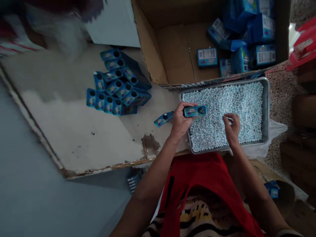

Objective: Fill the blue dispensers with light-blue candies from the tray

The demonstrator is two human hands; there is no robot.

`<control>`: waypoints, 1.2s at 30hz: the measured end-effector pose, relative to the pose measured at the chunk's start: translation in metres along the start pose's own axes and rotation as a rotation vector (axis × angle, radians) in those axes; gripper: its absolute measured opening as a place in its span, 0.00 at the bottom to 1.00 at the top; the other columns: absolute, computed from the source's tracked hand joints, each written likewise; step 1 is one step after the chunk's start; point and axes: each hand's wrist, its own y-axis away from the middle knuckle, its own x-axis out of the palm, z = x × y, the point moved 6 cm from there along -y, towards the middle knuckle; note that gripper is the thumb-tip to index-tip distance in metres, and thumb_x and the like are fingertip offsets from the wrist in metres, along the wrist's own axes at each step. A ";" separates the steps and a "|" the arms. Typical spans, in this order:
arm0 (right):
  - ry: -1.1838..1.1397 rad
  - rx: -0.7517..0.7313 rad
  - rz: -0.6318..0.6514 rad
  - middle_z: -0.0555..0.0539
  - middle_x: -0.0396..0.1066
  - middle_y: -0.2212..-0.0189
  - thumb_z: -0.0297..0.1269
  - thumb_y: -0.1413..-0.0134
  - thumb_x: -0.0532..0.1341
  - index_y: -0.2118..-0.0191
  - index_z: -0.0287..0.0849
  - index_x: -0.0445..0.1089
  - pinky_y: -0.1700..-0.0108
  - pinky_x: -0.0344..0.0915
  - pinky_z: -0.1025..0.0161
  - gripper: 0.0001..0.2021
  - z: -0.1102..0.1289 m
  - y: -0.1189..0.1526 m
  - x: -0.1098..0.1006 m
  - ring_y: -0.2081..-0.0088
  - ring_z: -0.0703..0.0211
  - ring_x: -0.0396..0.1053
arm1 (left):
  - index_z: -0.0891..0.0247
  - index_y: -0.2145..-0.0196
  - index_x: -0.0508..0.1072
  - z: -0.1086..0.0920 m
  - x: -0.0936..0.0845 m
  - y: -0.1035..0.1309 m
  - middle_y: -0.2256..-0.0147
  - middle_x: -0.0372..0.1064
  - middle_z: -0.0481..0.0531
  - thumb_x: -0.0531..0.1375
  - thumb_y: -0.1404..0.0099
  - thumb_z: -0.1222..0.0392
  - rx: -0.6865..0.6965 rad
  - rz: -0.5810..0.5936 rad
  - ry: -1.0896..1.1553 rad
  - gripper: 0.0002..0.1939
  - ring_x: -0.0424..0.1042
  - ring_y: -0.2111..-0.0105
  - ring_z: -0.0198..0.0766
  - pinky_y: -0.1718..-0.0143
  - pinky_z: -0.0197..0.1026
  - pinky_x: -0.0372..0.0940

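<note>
- in the head view, pinching a small blue rectangular printed carton [189,112] between thumb and fingers of the bare left hand [181,121], with a round dark opening showing near the right end.
- held over the left part of a shallow rectangular silver metal tray [266,115], spread full with small rounded pale-blue and white pellets [249,102].
- right of that grip, curling the thumb and fingers of the bare right hand [232,126] just over the pellets; cannot tell whether pinching any.
- just left of the grip, lying on a worn off-white tabletop [86,141]: a second small blue carton [161,120], partly hidden by the left hand.
- farther left and beyond: a close group of blue cartons with round openings [118,95].
- beyond the grip, touching the tray's far side: a large open brown cardboard box [149,49], with heaped blue printed cartons [261,29] mostly to the right.
- nearer than the grip: a red cloth apron [197,168].
</note>
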 end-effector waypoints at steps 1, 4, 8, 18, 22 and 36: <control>0.008 -0.056 -0.052 0.45 0.73 0.55 0.48 0.36 0.65 0.59 0.50 0.75 0.48 0.72 0.50 0.08 0.014 -0.004 -0.003 0.49 0.48 0.72 | 0.57 0.56 0.72 -0.012 -0.015 0.001 0.52 0.81 0.54 0.74 0.40 0.56 0.023 -0.044 -0.035 0.18 0.82 0.48 0.48 0.43 0.52 0.76; 0.038 -0.282 -0.195 0.44 0.74 0.53 0.48 0.33 0.65 0.54 0.52 0.73 0.44 0.72 0.46 0.09 0.067 -0.032 -0.019 0.48 0.47 0.72 | 0.54 0.54 0.75 -0.038 -0.083 0.002 0.52 0.80 0.50 0.75 0.42 0.56 0.092 -0.247 -0.212 0.21 0.80 0.51 0.47 0.44 0.52 0.75; 0.159 -0.425 -0.101 0.44 0.75 0.57 0.49 0.29 0.60 0.52 0.50 0.74 0.44 0.73 0.46 0.11 0.136 -0.123 -0.014 0.54 0.48 0.74 | 0.51 0.57 0.78 -0.006 -0.172 -0.009 0.57 0.78 0.44 0.79 0.50 0.51 0.043 -0.419 -0.403 0.24 0.77 0.54 0.49 0.43 0.58 0.73; 1.036 -0.539 0.698 0.26 0.72 0.37 0.28 0.53 0.75 0.36 0.33 0.71 0.37 0.68 0.34 0.35 0.132 -0.282 0.170 0.36 0.26 0.69 | 0.56 0.53 0.77 0.054 -0.208 -0.009 0.52 0.80 0.53 0.76 0.52 0.51 -0.113 -0.269 -0.386 0.28 0.79 0.50 0.51 0.42 0.56 0.74; 1.023 -0.481 0.628 0.23 0.68 0.36 0.38 0.60 0.82 0.37 0.33 0.72 0.40 0.70 0.31 0.43 0.135 -0.281 0.175 0.41 0.24 0.73 | 0.53 0.55 0.81 -0.041 -0.220 -0.014 0.55 0.81 0.52 0.69 0.34 0.56 0.081 -0.408 -0.604 0.10 0.79 0.51 0.50 0.36 0.56 0.71; 0.801 -0.423 0.371 0.35 0.73 0.43 0.52 0.50 0.78 0.38 0.39 0.73 0.39 0.70 0.32 0.37 0.158 -0.305 0.071 0.41 0.32 0.71 | 0.59 0.48 0.79 -0.046 -0.026 -0.252 0.53 0.81 0.53 0.80 0.51 0.61 0.354 0.227 -0.237 0.32 0.81 0.51 0.53 0.46 0.54 0.76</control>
